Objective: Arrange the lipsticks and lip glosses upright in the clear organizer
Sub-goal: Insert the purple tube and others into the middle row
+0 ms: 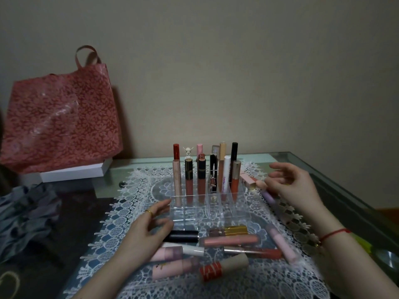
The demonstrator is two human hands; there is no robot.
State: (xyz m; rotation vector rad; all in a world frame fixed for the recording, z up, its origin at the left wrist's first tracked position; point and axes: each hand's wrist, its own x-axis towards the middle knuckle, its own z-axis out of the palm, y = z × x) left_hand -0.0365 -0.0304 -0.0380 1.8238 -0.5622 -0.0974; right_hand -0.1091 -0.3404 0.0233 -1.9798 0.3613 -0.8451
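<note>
Both hands hang loose with fingers spread, gripping nothing. My left hand (149,230) sits over the end of a black lipstick tube (185,235), fingertips just beside the near corner of the clear organizer (187,209). Between my hands, the organizer's far rows hold upright lipsticks and glosses (201,180). My right hand (291,186) hovers above a lilac tube (268,196), near a pink tube (248,180) lying beside the organizer. More loose glosses (231,240) lie flat on the lace doily (138,190), just right of my left hand.

Home: lace doily (133,203), floral tote bag (60,119).
</note>
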